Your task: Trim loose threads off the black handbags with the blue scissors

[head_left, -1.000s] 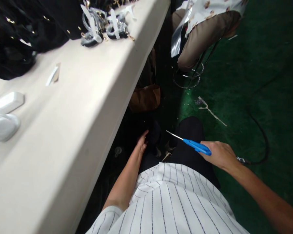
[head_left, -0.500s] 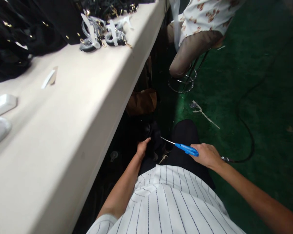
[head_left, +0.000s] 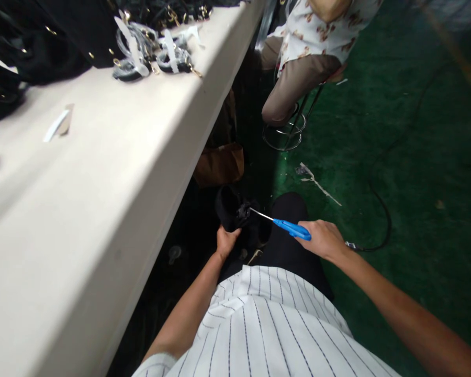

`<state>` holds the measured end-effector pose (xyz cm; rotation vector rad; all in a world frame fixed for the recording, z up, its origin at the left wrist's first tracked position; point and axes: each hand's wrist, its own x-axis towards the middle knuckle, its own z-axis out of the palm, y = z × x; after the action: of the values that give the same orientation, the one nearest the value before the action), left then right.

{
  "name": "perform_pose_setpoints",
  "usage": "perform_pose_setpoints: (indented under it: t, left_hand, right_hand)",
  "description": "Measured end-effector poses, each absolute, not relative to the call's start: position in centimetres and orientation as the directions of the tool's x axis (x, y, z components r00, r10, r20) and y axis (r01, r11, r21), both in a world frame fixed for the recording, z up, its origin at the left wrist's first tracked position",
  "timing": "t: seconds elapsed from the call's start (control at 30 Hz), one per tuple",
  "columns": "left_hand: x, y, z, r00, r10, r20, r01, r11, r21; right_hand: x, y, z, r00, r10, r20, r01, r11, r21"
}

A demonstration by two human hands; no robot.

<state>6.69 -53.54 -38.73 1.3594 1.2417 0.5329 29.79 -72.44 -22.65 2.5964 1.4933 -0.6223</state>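
Observation:
In my right hand [head_left: 321,238] is a blue air blow gun [head_left: 292,229], its handle wrapped by my closed fingers. The gun's thin metal nozzle [head_left: 262,213] points left, its tip at a soft black fabric item [head_left: 230,207] over my lap. My left hand [head_left: 226,241] grips the near edge of that item, thumb on top and the other fingers mostly hidden. Dark surroundings blur the item's outline, so its exact kind is unclear. A black hose [head_left: 384,230] runs from behind my right hand onto the floor.
A long white table [head_left: 133,173] borders my left side. Black goods with gold fittings [head_left: 58,42] and plastic-wrapped straps [head_left: 135,52] lie on it. Below stands a brown paper bag [head_left: 222,163]. Ahead, a person [head_left: 298,78] sits on a metal stool [head_left: 284,137]. Litter [head_left: 317,183] lies on the green floor.
My left hand has raised the black item into clearer view. The blow gun's nozzle has come up to it. The whole view has shifted slightly, with table things moving left.

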Motion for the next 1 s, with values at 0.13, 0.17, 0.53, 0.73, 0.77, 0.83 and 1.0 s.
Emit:
perform_pose_setpoints:
  t: [0.13, 0.17, 0.53, 0.73, 0.77, 0.83, 1.0]
  left_hand:
    - [6.7, -53.0, -38.5, 0.325, 0.864, -0.385, 0.369, 0.259, 0.893]
    - [6.7, -52.9, -38.4, 0.329, 0.864, -0.381, 0.372, 0.253, 0.893]
    - [6.6, -53.5, -37.8, 0.327, 0.867, -0.375, 0.339, 0.263, 0.903]
    - [6.9, -52.8, -36.6, 0.281, 0.875, -0.393, 0.331, 0.296, 0.896]
    - [7.0, -52.8, -36.6, 0.279, 0.877, -0.391, 0.330, 0.295, 0.897]
    - [6.9, -52.8, -36.7, 0.284, 0.877, -0.389, 0.335, 0.289, 0.897]
    - [6.4, -53.0, -37.3, 0.304, 0.884, -0.355, 0.332, 0.251, 0.909]
  right_hand:
    - [29.3, -71.6, -23.0, 0.443, 0.824, -0.353, 0.854, -0.508, -0.113]
    - [29.1, -71.3, -23.1, 0.431, 0.832, -0.350, 0.862, -0.494, -0.114]
    - [28.4, -68.1, -23.9, 0.438, 0.812, -0.387, 0.864, -0.499, -0.070]
    - [27.7, -67.9, -23.9, 0.447, 0.801, -0.398, 0.854, -0.514, -0.077]
    - [27.6, -67.9, -23.9, 0.440, 0.804, -0.400, 0.856, -0.511, -0.084]
    - [27.7, -67.9, -24.0, 0.423, 0.811, -0.405, 0.859, -0.501, -0.104]
    - [29.7, -68.4, -24.3, 0.499, 0.787, -0.363, 0.810, -0.573, -0.128]
